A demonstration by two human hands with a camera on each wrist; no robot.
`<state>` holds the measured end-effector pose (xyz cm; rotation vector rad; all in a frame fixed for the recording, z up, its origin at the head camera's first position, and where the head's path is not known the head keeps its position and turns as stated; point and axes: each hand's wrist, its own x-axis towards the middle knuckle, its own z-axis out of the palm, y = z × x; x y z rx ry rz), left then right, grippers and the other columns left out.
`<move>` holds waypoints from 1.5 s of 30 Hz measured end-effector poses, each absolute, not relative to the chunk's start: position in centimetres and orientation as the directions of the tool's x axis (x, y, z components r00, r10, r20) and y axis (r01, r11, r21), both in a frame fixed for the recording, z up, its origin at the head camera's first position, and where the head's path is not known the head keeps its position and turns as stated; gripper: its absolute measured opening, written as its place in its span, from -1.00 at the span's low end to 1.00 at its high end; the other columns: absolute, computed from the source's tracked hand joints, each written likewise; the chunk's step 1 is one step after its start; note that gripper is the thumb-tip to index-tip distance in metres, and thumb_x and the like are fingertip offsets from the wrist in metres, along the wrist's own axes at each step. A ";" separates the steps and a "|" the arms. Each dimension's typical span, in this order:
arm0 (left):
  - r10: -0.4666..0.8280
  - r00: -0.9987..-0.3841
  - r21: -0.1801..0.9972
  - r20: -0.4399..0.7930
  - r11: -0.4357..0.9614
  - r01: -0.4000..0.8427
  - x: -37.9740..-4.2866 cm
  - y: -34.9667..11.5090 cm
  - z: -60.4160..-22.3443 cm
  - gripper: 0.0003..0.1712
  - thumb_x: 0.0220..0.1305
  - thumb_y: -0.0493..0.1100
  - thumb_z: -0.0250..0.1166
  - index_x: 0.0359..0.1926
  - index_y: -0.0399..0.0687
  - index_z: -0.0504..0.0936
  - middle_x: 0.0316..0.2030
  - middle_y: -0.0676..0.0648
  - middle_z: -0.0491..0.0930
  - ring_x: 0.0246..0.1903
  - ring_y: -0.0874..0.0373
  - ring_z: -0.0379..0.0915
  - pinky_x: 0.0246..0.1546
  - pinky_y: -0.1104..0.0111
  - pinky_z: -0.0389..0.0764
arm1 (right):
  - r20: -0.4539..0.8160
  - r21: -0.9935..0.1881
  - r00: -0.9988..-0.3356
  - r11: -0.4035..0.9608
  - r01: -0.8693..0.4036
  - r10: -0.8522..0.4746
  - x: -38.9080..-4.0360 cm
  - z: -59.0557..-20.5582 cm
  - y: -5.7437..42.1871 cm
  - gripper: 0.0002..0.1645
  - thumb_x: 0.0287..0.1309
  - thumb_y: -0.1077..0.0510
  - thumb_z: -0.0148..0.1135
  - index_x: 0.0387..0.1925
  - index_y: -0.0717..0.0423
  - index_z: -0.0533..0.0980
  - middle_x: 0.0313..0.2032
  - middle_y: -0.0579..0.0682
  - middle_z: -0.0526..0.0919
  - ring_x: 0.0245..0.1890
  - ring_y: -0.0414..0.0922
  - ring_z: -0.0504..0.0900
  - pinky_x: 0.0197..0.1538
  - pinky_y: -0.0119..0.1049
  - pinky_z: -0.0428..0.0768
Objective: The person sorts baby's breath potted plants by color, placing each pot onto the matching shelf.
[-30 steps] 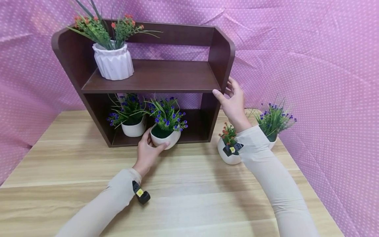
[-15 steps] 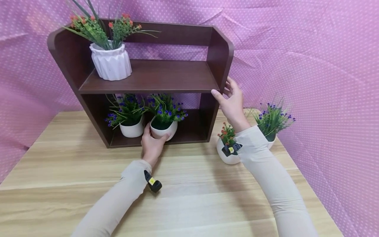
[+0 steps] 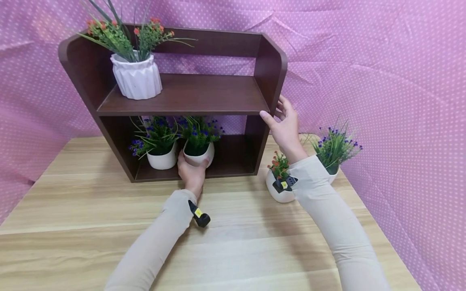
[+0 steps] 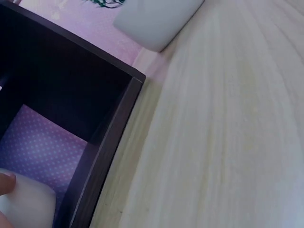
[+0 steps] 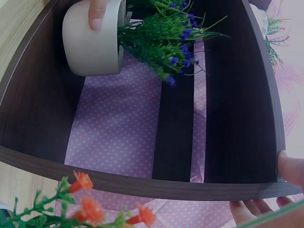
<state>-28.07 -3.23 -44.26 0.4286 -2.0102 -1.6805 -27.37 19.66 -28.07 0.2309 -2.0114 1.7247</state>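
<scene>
My left hand grips a white potted plant with blue-violet flowers, inside the lower compartment of a dark brown two-tier shelf. In the right wrist view the thumb lies on the side of this white pot; the other fingers are hidden there. A second white potted plant with blue flowers stands just to its left in the same compartment. My right hand holds the shelf's right side panel, its thumb at the front edge and its fingers round the outside.
A ribbed white pot with orange flowers stands on the upper tier at left. On the wooden table, right of the shelf, are a small orange-flowered pot and a blue-flowered plant, partly behind my right forearm. Pink dotted cloth hangs behind.
My left hand has moved the potted plant inward from the shelf's front edge, deeper into the lower compartment beside the other pot. My right hand keeps its hold on the side panel.
</scene>
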 end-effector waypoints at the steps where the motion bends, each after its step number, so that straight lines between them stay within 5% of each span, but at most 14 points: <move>1: -0.535 -0.832 0.981 0.148 0.184 0.056 -28.1 -3.1 -44.3 0.01 -0.10 -0.19 0.55 0.38 -0.14 0.23 0.29 -0.19 0.34 0.29 -0.08 0.22 0.34 0.18 0.22 | 0.456 -0.885 -0.872 0.196 -0.423 0.177 -27.3 -28.1 19.6 -0.29 0.14 0.29 0.31 0.32 0.11 0.30 0.19 0.16 0.47 0.15 0.01 0.50 0.16 -0.19 0.55; 12: -0.577 -0.806 0.984 0.132 0.171 0.039 -29.1 -2.2 -44.5 0.01 -0.18 -0.27 0.55 0.35 -0.10 0.27 0.28 -0.22 0.29 0.28 -0.10 0.19 0.34 0.22 0.21 | 0.473 -0.877 -0.859 0.197 -0.438 0.195 -27.6 -28.1 19.6 -0.30 0.13 0.30 0.32 0.31 0.10 0.33 0.18 0.16 0.47 0.14 0.03 0.51 0.20 -0.17 0.52; 30: -0.426 -0.875 0.949 0.230 0.296 0.106 -27.6 -2.8 -44.7 -0.15 0.18 -0.31 0.32 0.43 -0.23 0.12 0.37 -0.30 0.14 0.38 -0.14 0.04 0.41 0.14 0.08 | 0.471 -0.878 -0.860 0.195 -0.437 0.193 -27.4 -27.8 19.7 -0.28 0.12 0.31 0.32 0.32 0.13 0.32 0.18 0.19 0.48 0.15 0.05 0.51 0.22 -0.16 0.49; 45: -0.416 -0.883 0.946 0.216 0.312 0.085 -27.7 -3.9 -45.0 -0.21 0.16 -0.24 0.37 0.38 -0.18 0.23 0.31 -0.29 0.24 0.32 -0.17 0.13 0.37 0.09 0.15 | 0.433 -0.897 -0.882 0.187 -0.400 0.186 -25.7 -26.6 18.9 -0.29 0.13 0.36 0.29 0.31 0.23 0.30 0.20 0.25 0.45 0.18 0.10 0.48 0.25 -0.15 0.46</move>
